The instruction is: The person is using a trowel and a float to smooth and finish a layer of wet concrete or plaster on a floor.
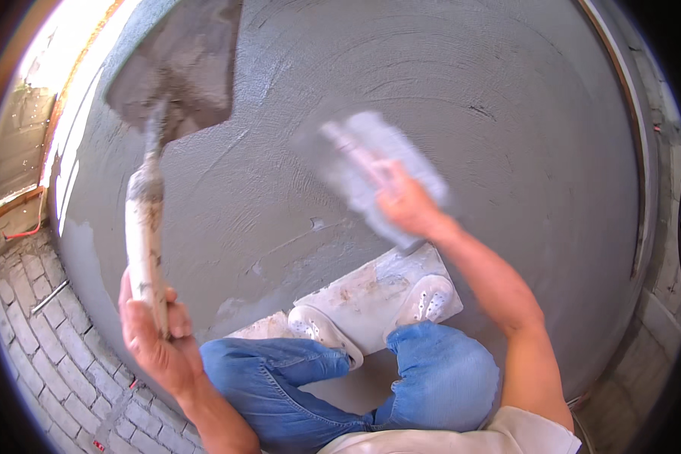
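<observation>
Far left: paving bricks (49,356) outside the curved edge of the wet cement floor (507,136).

Our left hand (153,333) is wrapped shut round the lower end of the shovel handle (144,234), which is pale and caked with dried mortar. The shovel blade (178,64) sits up at top left, flat over the cement and carrying grey mix. We judge it head-heavy with that load; a one-hand grip so far down the shaft gives little control, and the crusted handle should at least not slip.

Centre: we kneel in blue jeans (310,378), white shoes (371,314) resting on a pale kneeling board (371,287) laid on the fresh surface.

Right of centre: our right hand (405,204) is closed on the handle of the float (378,170), its blade lying on the cement. It's motion-blurred, so the finger detail is unclear. We judge the float light and stiff; hold it at the handle, flat face down. The cement looks soft and easily marked: swirl lines and small gouges show around it.

Far right: the slab's curved metal edging (634,129), then a rough wall.
</observation>
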`<state>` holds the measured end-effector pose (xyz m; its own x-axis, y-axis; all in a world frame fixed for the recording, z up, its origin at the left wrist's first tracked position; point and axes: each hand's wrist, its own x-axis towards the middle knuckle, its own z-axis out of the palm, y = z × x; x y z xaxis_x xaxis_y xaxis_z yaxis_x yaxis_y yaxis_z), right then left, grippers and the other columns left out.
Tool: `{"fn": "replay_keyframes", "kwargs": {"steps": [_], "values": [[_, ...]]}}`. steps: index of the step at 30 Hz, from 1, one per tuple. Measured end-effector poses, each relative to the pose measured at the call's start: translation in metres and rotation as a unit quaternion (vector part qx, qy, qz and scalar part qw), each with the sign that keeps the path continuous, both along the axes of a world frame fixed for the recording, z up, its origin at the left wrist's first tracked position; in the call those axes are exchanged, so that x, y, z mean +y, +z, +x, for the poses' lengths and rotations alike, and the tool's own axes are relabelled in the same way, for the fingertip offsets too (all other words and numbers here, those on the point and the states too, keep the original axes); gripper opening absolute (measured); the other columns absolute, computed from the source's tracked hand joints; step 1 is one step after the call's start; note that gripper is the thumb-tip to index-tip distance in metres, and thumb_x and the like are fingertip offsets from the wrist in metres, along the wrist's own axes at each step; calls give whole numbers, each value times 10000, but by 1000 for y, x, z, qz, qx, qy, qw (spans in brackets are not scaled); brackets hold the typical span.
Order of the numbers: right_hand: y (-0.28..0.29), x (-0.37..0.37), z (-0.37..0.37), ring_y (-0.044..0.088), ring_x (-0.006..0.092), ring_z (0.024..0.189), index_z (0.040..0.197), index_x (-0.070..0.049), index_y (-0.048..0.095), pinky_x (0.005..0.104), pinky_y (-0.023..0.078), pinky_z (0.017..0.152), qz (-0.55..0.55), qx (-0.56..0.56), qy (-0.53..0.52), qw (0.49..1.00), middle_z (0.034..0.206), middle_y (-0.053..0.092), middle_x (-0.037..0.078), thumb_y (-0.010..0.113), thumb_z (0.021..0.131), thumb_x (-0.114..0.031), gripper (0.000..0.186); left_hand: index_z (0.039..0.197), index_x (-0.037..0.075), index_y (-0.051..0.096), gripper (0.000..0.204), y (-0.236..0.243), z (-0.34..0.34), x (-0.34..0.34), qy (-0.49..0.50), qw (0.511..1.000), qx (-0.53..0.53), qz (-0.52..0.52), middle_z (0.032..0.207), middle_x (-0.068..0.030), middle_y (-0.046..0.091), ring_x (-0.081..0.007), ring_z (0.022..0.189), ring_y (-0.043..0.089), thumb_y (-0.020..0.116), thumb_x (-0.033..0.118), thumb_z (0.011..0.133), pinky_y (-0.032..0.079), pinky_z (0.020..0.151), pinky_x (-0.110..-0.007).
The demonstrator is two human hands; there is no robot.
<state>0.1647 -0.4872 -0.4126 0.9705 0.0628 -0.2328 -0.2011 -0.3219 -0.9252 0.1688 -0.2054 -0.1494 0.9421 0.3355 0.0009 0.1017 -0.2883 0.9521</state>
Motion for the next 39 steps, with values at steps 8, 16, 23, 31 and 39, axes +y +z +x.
{"fn": "replay_keyframes", "kwargs": {"steps": [8, 16, 23, 31, 39], "values": [[66, -174, -125, 574, 229, 885, 1244, -33, 434, 328, 451, 786, -169, 82, -302, 934, 1012, 570, 171, 514, 831, -111, 428, 1008, 59, 485, 290, 1, -49, -30, 44, 917, 312, -242, 710, -53, 538, -60, 463, 400, 498, 344, 953, 346, 422, -204], [132, -209, -402, 573, 306, 1002, 1231, -15, 434, 371, 430, 890, -118, 366, -424, 820, 1080, 577, 200, 527, 801, -109, 450, 1033, 48, 536, 244, 92, -155, -85, 50, 740, 576, -344, 730, -69, 574, -108, 499, 456, 519, 273, 940, 381, 456, -247], [228, -145, -487, 578, 355, 1034, 1226, -72, 452, 416, 437, 875, -176, 431, -391, 794, 1073, 590, 217, 550, 808, -108, 431, 1106, 57, 505, 360, 167, -155, -88, -26, 712, 618, -332, 766, -63, 577, -98, 515, 444, 565, 354, 912, 383, 488, -247], [320, -26, -530, 594, 352, 1008, 1202, -80, 453, 406, 454, 846, -108, 437, -515, 729, 1035, 610, 206, 563, 810, -110, 409, 1027, 51, 503, 276, 177, -89, -63, -153, 789, 577, -146, 708, -59, 515, -96, 470, 389, 475, 318, 959, 318, 437, -234], [302, 42, -570, 578, 356, 1009, 1196, -73, 471, 376, 442, 864, -49, 426, -587, 686, 1041, 595, 203, 576, 802, -110, 409, 1021, 15, 560, 285, 166, -67, -88, -360, 808, 447, 129, 656, -20, 477, -49, 450, 372, 517, 282, 932, 281, 389, -183]]}}
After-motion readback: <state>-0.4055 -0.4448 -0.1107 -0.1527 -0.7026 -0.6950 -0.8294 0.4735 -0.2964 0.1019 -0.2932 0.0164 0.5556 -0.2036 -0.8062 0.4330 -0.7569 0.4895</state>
